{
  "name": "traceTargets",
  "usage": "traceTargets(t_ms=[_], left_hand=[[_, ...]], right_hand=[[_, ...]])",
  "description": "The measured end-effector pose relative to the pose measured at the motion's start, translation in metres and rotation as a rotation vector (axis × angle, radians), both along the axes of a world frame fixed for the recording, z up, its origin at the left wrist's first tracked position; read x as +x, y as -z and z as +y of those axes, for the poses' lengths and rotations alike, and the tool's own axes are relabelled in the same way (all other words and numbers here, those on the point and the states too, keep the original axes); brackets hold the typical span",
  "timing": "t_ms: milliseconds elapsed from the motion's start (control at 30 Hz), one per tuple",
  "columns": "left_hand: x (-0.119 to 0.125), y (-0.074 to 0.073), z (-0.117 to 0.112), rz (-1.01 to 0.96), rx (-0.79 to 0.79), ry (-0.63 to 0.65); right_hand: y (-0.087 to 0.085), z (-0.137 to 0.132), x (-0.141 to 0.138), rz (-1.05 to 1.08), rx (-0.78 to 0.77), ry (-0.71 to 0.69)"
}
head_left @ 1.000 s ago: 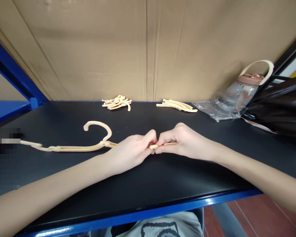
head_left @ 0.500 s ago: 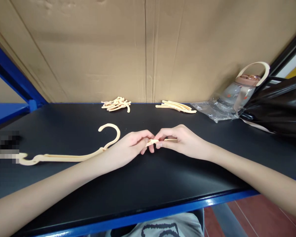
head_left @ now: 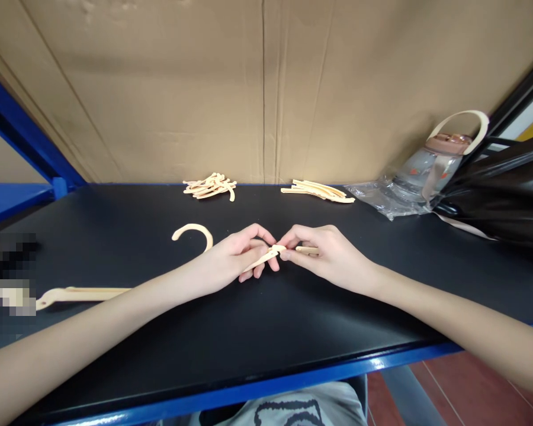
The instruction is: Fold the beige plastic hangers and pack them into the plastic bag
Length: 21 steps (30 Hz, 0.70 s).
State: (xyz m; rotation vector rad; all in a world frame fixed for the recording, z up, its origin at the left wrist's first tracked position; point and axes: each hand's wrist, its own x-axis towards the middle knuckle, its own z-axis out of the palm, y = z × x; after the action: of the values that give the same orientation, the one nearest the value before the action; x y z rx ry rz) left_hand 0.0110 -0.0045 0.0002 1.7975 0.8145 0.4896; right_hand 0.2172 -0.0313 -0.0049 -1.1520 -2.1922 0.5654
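A cream clothes hanger [head_left: 86, 294] extends from the left edge, under my left forearm, toward my hands; its hook [head_left: 194, 228] curves up behind my left wrist. My left hand [head_left: 235, 257] is closed around the hanger near its right end [head_left: 272, 253], thumb on top and fingers beneath. My right hand [head_left: 328, 254] pinches at that same end with thumb and forefinger. A thin cream strip [head_left: 308, 251] shows under its curled fingers. Whether the strip is joined to the hanger end is hidden by the fingertips.
Against the cardboard wall [head_left: 160, 89] lie a pile of small curved cream pieces [head_left: 209, 186] and a pile of long cream strips [head_left: 317, 190]. At right stand a clear bottle [head_left: 430, 168] on crinkled plastic film [head_left: 377, 201] and a black bag [head_left: 506, 183]. The black tabletop has a blue front edge [head_left: 302, 376].
The hanger has turned slightly: its hook has moved a little left, and its left part sits lower. More of the right end shows between my hands, and my left fingers have shifted on it.
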Motion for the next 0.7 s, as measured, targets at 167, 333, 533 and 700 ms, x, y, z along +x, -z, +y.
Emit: traceTargets(t_ms=[167, 333, 533, 700], left_hand=[[0.001, 0.003, -0.004, 0.015, 0.098, -0.029], [-0.001, 0.005, -0.005, 0.124, 0.286, -0.105], [-0.003, 0.012, -0.002, 0.144, 0.446, -0.122], [-0.002, 0.01, -0.005, 0.197, 0.498, -0.163]], right_hand=[[0.001, -0.001, -0.001, -0.01, -0.021, -0.012], [0.004, 0.001, 0.0, 0.021, -0.078, -0.013], [0.008, 0.004, 0.002, 0.124, -0.187, -0.001], [0.011, 0.005, 0.001, 0.22, -0.254, 0.005]])
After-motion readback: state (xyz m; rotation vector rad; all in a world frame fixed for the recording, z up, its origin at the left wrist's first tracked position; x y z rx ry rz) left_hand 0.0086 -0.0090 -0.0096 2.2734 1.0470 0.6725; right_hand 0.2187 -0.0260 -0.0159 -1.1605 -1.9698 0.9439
